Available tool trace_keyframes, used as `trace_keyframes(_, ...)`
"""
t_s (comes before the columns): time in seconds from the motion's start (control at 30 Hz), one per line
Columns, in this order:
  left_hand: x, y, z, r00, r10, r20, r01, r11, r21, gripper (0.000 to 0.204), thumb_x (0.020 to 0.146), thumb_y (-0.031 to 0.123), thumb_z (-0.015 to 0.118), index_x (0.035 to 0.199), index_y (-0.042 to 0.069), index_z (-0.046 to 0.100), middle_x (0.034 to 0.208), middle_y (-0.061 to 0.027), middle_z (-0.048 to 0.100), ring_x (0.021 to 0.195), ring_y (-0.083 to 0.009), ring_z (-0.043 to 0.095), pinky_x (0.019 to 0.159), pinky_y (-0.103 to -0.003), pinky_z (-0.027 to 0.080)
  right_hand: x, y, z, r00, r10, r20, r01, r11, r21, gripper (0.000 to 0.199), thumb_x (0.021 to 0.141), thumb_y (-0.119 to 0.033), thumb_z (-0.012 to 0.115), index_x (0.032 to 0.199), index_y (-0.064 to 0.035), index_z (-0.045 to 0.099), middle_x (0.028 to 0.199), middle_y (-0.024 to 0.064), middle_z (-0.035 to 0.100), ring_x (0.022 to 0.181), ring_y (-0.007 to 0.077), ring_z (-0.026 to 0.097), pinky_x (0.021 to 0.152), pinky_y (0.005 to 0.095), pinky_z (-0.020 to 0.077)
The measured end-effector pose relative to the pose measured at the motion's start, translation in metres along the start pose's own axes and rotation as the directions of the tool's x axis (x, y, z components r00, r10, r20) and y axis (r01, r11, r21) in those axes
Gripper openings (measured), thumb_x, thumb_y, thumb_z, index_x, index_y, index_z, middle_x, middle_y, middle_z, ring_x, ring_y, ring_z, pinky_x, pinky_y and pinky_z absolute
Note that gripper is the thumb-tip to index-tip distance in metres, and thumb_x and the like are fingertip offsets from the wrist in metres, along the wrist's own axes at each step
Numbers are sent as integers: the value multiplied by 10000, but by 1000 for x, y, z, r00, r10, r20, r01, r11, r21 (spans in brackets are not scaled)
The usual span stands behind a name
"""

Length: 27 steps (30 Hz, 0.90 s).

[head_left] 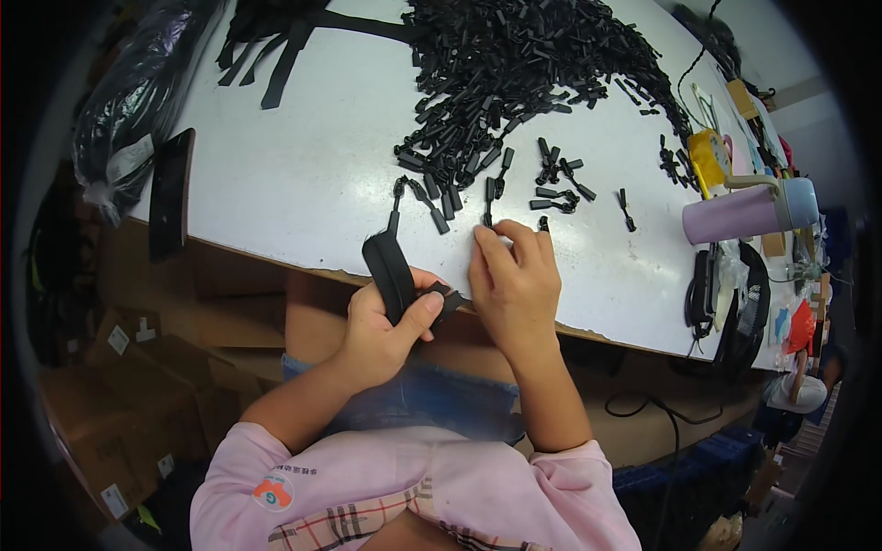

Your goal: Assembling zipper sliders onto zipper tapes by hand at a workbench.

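My left hand (375, 332) is closed around a black zipper strip (390, 272) at the table's near edge. The strip's upper end stands up out of the fist, and another part of it shows past the thumb on the right. On the table, my right hand (525, 280) has its thumb and fingers together at the lower end of a black zipper pull (490, 195). Several loose zipper pulls (562, 184) lie beyond the right hand, and others (427, 202) lie just past the strip. Farther back spreads a large heap of black zipper pulls (524, 64).
A dark phone-like slab (172, 195) lies at the table's left edge, beside a black plastic-wrapped bundle (138, 110). Black straps (285, 60) lie at the far left. A lilac tumbler (735, 215) and a yellow packet (707, 161) stand on the right. Cardboard boxes (138, 404) sit below left.
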State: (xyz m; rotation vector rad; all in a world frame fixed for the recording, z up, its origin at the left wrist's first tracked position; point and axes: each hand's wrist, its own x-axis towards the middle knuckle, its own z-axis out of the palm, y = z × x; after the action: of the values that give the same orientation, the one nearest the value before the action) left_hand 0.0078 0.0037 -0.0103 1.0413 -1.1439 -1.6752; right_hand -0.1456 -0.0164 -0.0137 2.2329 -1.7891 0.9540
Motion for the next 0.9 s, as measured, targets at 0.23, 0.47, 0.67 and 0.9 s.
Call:
trace_keyframes(0.23, 1, -3, 4, 986, 164, -7, -157, 956, 247, 134, 770, 82, 564, 866, -10, 548, 755, -49, 570, 645, -65, 508, 605, -189, 409, -10, -10, -30, 940, 226, 256, -340, 569, 749, 128, 674, 48, 575, 796, 9, 566, 739, 73, 545, 593, 102, 513, 512, 198, 409)
trace_keyframes(0.47, 6, -4, 7, 958, 287, 23, -282, 920, 273, 76, 735, 29, 579, 805, 0, 570, 766, -57, 563, 652, -84, 511, 618, -206, 414, -9, -5, -36, 972, 70, 225, -219, 618, 755, 165, 646, 56, 588, 802, 4, 577, 742, 83, 546, 602, 147, 526, 509, 221, 431)
trace_keyframes(0.67, 5, 3, 6, 988, 139, 67, -155, 901, 406, 80, 728, 9, 578, 808, -1, 573, 777, -53, 562, 666, -82, 510, 619, -202, 411, -11, -5, -32, 995, -63, 77, -1, 766, 643, 198, 626, 60, 606, 812, -3, 582, 749, 80, 519, 583, 159, 503, 466, 229, 410)
trace_keyframes(0.9, 6, -3, 10, 960, 258, -110, -248, 964, 95, 164, 744, 79, 591, 884, -1, 561, 675, 15, 520, 549, -41, 439, 548, -170, 381, -25, -23, -26, 911, 320, 259, -390, 466, 794, 109, 700, 51, 583, 803, 19, 565, 751, 70, 515, 551, 61, 468, 475, 170, 375)
